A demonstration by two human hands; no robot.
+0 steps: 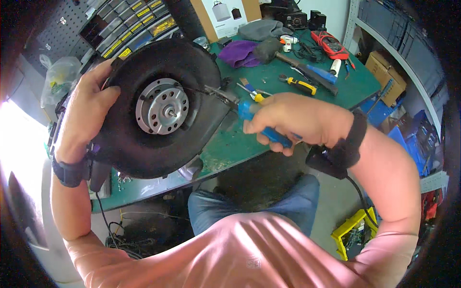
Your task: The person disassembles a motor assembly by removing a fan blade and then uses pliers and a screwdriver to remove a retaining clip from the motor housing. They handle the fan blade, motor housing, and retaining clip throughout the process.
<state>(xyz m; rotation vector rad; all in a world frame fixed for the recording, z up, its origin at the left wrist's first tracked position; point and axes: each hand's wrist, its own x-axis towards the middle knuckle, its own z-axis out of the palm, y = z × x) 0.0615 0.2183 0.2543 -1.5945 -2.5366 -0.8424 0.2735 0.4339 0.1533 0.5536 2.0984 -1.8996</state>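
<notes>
As left fingers [101,73] hold one black housing [163,148], right fingers [263,138] grip one tool [244,110].

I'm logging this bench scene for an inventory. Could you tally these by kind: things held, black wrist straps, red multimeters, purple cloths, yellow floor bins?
Held things: 2 (round black housing in the left hand, blue-handled tool in the right hand)
Black wrist straps: 2
Red multimeter: 1
Purple cloth: 1
Yellow floor bin: 1
Total: 7
</notes>
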